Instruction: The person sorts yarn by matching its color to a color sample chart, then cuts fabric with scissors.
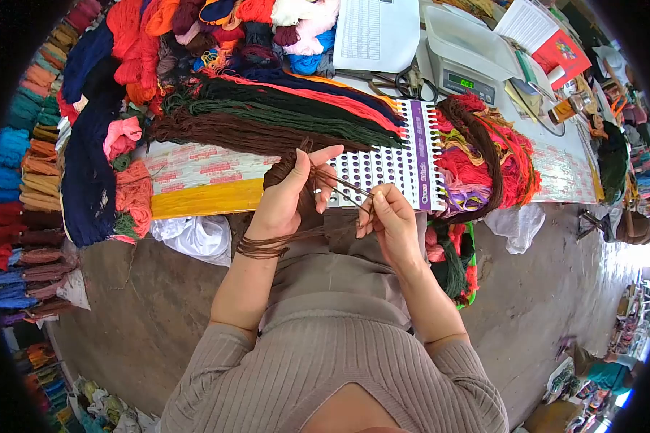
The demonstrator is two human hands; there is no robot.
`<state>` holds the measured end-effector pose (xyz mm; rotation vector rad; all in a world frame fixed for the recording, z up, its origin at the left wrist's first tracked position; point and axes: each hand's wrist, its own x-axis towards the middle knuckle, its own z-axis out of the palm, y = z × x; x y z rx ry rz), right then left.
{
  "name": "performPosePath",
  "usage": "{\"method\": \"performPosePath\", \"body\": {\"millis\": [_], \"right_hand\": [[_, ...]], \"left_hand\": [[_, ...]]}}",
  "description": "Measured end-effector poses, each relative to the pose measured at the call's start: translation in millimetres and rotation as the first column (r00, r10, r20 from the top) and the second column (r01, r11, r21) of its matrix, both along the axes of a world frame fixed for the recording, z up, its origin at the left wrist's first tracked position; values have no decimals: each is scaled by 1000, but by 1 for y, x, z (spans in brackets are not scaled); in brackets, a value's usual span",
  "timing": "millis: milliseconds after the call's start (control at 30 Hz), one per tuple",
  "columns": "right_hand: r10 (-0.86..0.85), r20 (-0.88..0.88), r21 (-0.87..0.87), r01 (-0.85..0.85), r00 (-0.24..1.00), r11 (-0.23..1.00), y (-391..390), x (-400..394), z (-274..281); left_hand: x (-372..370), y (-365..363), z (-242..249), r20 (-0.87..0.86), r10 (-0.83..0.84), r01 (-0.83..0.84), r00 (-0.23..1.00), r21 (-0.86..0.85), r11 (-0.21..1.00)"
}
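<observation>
Brown thread [343, 185] stretches between my two hands in front of the table edge. My left hand [285, 195] has its thumb and fingers partly extended and holds a bunch of this thread, with more strands looped around the wrist. Thumb and fingertips of my right hand [391, 222] pinch the other end of the strands. Just beyond them lies a white holed thread card [419, 155] with a purple strip. Dark brown, green, black, coral, navy and orange thread bundles [282, 108] run leftward from its holes.
A scale [469, 79] with a clear tray reads a green number. Scissors [415, 84] lie near a printed sheet [377, 35]. Piled colourful thread [484, 159] sits right of the card. A green basket [474, 289] of thread stands below the table. Hanks hang at far left.
</observation>
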<state>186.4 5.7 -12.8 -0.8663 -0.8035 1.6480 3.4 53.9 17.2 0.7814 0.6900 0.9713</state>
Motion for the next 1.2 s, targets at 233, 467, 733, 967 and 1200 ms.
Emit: {"method": "performPosePath", "body": {"millis": [233, 467, 733, 967, 1200], "right_hand": [[-28, -1, -30, 28, 1000, 999, -2, -1, 5], [-70, 13, -16, 70, 997, 997, -6, -7, 10], [-57, 47, 11, 56, 997, 998, -6, -9, 11], [-62, 74, -35, 65, 995, 997, -6, -9, 18], [-53, 46, -30, 55, 998, 998, -7, -7, 16]], "left_hand": [[1, -1, 2, -14, 14, -13, 1000, 35, 999], [-1, -2, 0, 14, 51, -52, 999, 43, 998], [-8, -2, -2, 14, -8, 8, 1000, 44, 999], [-5, 0, 0, 27, 13, -13, 1000, 8, 1000], [-7, 0, 2, 31, -31, 31, 999, 2, 1000]]}}
